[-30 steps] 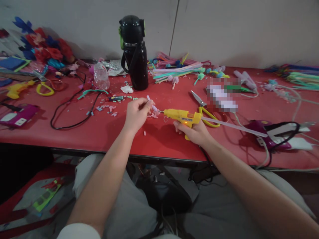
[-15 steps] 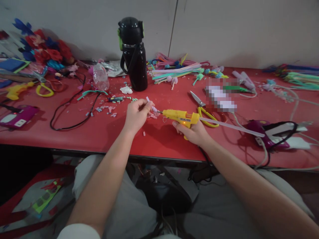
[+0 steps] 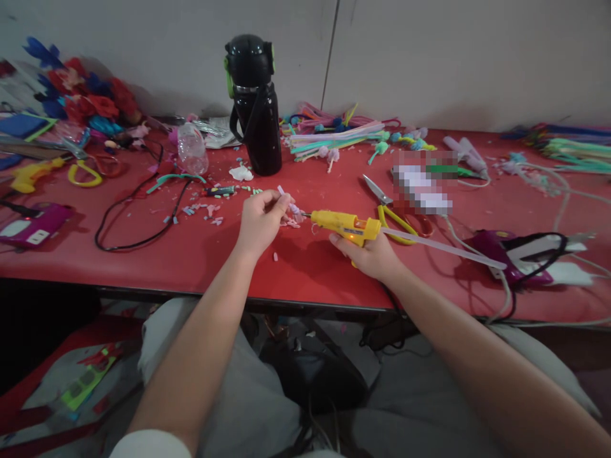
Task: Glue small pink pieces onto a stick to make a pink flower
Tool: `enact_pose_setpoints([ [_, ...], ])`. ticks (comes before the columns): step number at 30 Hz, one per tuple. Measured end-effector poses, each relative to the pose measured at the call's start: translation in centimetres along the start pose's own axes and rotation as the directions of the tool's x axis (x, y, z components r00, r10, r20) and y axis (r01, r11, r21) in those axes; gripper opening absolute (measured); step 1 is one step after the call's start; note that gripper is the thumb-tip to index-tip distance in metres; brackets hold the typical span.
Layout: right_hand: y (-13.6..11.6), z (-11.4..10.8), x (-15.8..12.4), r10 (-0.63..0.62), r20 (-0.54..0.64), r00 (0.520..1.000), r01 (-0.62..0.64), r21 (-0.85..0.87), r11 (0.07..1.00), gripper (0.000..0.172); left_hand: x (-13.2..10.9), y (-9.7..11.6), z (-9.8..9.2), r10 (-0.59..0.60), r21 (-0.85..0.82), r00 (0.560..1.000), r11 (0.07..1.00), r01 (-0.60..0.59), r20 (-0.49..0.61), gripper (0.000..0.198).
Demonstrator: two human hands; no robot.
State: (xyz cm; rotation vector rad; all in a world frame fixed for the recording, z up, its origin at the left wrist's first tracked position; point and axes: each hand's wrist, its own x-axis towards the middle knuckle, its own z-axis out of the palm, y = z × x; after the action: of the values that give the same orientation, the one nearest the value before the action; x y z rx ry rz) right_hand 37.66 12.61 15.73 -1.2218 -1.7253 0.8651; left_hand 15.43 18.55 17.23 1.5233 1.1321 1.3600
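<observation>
Between thumb and fingers, my left hand (image 3: pixel 261 222) pinches a small light purple piece (image 3: pixel 294 209) over the red table (image 3: pixel 305 273). My right hand (image 3: pixel 370 254) is wrapped round the handle of a yellow glue gun (image 3: pixel 341 222), which has a small orange light lit on its side. The gun's metal nozzle points left and reaches the purple piece; whether they touch is too small to tell. A long translucent glue stick (image 3: pixel 443 247) extends from the back of the gun. Pink and purple scraps lie just below the nozzle.
A black bottle (image 3: pixel 260 121) stands behind my left hand. Yellow-handled scissors (image 3: pixel 396 222) lie right of the gun, before a purple power strip (image 3: pixel 506 254) with cables. Pipe cleaners (image 3: pixel 334 140) lie at the back. A black cable (image 3: pixel 136 247) loops at the left.
</observation>
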Motion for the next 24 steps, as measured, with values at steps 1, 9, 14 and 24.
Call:
enact_pose_setpoints([
  [1,0.0,0.0,0.0,0.001,-0.002,1.0,-0.001,0.002,1.0,0.028,0.0,0.0,0.0,0.004,0.002,1.0,1.0,-0.004,-0.005,0.025],
  [9,0.3,0.2,0.0,0.012,0.016,1.0,-0.012,0.028,1.0,0.025,0.2,-0.2,0.0,0.009,-0.056,0.999,0.998,-0.011,-0.04,0.023],
  [14,0.4,0.1,-0.1,0.02,0.003,1.0,-0.02,0.022,1.0,0.03,0.8,-0.3,-0.8,-0.013,-0.139,0.996,0.99,0.0,-0.093,0.023],
  [24,2.0,-3.9,2.2,0.194,-0.288,0.938,-0.322,-0.516,0.793,0.041,1.8,0.7,-3.9,0.036,-0.135,0.989,0.989,-0.055,-0.143,0.024],
])
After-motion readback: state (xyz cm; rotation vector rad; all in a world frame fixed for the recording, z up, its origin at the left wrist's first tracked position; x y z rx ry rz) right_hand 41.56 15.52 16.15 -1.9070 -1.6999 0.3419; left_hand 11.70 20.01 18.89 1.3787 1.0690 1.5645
